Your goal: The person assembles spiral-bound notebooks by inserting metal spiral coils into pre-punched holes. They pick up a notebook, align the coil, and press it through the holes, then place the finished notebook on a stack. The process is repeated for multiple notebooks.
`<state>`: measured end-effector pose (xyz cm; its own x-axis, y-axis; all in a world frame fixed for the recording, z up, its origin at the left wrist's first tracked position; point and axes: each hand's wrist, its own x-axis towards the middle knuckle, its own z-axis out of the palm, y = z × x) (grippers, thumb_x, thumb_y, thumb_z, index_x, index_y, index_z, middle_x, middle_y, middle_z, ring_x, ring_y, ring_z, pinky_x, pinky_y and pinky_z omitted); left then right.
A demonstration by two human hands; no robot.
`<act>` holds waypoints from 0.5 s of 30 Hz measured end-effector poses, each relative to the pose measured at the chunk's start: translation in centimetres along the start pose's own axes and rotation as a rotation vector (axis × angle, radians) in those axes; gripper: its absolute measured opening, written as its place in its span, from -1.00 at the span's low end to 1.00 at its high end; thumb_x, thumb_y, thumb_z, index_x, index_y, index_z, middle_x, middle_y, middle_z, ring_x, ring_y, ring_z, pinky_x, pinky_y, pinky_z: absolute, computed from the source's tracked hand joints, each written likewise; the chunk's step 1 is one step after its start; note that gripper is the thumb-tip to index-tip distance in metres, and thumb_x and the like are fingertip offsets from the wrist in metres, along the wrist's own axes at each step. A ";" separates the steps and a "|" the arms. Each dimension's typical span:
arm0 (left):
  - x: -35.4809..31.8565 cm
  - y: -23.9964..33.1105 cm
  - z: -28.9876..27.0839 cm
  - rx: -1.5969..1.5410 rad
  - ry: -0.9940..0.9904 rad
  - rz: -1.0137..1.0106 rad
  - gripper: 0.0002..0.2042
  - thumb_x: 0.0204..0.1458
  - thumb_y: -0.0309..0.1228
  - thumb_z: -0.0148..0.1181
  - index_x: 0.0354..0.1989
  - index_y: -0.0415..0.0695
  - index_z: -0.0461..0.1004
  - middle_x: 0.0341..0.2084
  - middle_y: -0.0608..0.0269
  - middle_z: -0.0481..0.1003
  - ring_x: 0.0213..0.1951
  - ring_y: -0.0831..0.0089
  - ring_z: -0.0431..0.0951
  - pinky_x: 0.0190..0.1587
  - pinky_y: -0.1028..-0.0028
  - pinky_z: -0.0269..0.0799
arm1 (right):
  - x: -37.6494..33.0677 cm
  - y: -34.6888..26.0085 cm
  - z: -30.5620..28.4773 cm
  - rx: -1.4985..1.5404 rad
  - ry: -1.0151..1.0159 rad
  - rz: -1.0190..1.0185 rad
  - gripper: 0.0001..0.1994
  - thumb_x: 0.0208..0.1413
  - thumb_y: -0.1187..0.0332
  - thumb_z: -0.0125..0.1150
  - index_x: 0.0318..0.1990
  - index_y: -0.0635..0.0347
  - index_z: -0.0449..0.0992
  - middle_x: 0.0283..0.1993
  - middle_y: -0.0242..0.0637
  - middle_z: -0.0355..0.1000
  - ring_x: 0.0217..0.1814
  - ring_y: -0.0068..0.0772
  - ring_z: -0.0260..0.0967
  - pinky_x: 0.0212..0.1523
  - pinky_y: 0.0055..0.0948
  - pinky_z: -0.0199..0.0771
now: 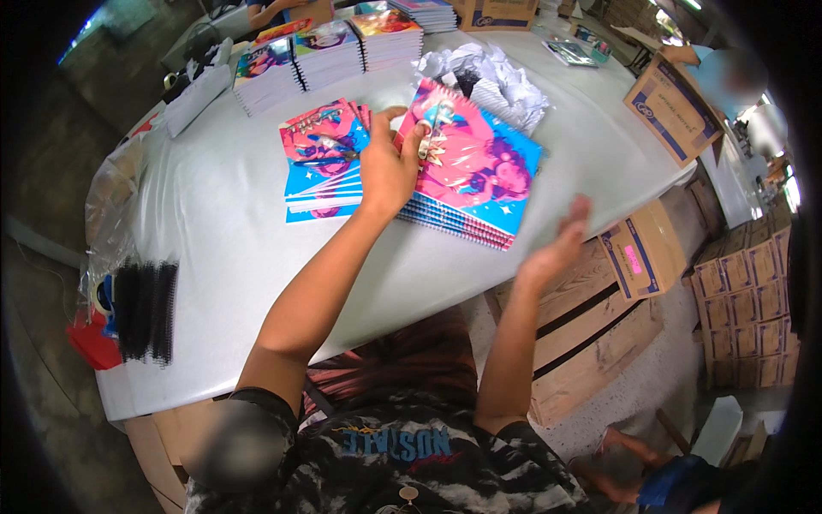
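My left hand [390,171] is closed at the left edge of a stack of spiral notebooks [484,163] with pink and blue illustrated covers. Its thumb lies over the top cover, and its fingers are partly hidden. A small pale piece by the thumb cannot be made out as print or an object. Left of that hand, more pink and blue notebooks [321,184], or loose covers, lie fanned out and overlapping. My right hand [556,248], smeared by motion, is held apart from the stack near the table's front edge. Its fingers look stretched out, holding nothing.
Taller notebook stacks [330,64] stand at the back of the white table [231,291], beside crumpled paper [492,81]. Black spiral coils [145,313] lie at the left. Cardboard boxes [672,107] and a wooden pallet [591,343] are to the right. Other people work nearby.
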<state>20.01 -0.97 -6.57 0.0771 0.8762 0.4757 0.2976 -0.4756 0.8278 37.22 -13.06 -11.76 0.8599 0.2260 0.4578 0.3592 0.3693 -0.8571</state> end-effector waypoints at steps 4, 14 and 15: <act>-0.7 -7.1 2.6 0.533 0.049 0.464 -0.78 0.11 -0.29 0.06 -0.26 -0.21 0.42 -0.50 0.03 0.47 -0.44 0.24 0.51 -0.39 0.44 0.41 | -4.2 5.4 1.6 0.014 -0.245 0.163 -0.47 0.23 0.08 -0.10 0.14 0.40 0.26 0.20 -0.03 0.21 0.15 -0.31 0.23 0.14 -0.38 0.17; -3.9 -8.7 1.2 -0.083 0.047 -0.118 -0.64 0.08 -0.16 0.08 -0.14 -0.23 0.42 -0.30 -0.03 0.49 -0.22 0.14 0.53 -0.21 0.39 0.42 | -5.0 4.5 2.1 -0.135 -0.110 0.150 -0.68 0.10 0.38 0.09 -0.04 0.40 0.30 -0.02 -0.05 0.32 -0.04 -0.22 0.30 0.04 -0.34 0.26; -3.9 -8.0 1.1 0.056 -0.075 -0.179 -0.57 0.08 -0.10 0.04 -0.07 -0.22 0.37 -0.26 -0.07 0.48 -0.19 0.10 0.51 -0.17 0.36 0.41 | -4.9 4.6 2.0 -0.126 -0.120 0.138 -0.65 0.12 0.38 0.06 0.01 0.41 0.27 0.02 -0.02 0.31 -0.01 -0.21 0.30 0.05 -0.34 0.25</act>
<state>18.41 -0.50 -15.39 0.0879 0.9507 0.2974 0.3653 -0.3085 0.8783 33.98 -10.69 -17.46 0.8575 0.3751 0.3522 0.2898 0.2136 -0.9330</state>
